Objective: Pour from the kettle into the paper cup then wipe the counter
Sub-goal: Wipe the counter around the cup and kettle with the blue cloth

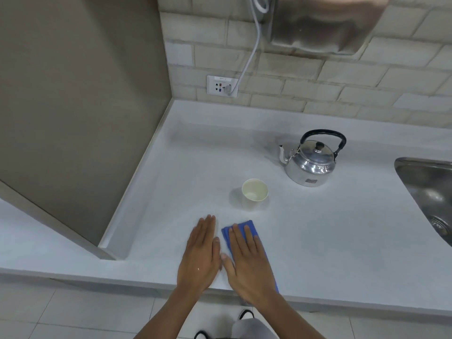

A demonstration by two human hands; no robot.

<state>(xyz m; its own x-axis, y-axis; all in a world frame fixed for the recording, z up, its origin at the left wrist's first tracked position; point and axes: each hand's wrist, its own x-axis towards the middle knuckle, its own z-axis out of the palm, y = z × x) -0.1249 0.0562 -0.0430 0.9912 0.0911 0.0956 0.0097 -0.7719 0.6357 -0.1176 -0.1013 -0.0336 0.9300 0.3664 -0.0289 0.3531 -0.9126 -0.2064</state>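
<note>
A shiny metal kettle point(310, 163) with a black handle stands on the white counter point(171, 182), spout pointing left. In front of it, to the left, a white paper cup point(254, 193) stands upright. My right hand point(249, 263) lies flat with straight fingers on a folded blue cloth point(245, 227) near the counter's front edge. My left hand point(200, 255) rests flat on the bare counter just left of the cloth, fingers straight.
A steel sink point(425, 192) is set into the counter at the right. A beige panel point(73, 106) walls off the left side. A wall socket point(222, 86) with a plugged white cable sits on the tiled back wall, below a metal appliance point(325, 23).
</note>
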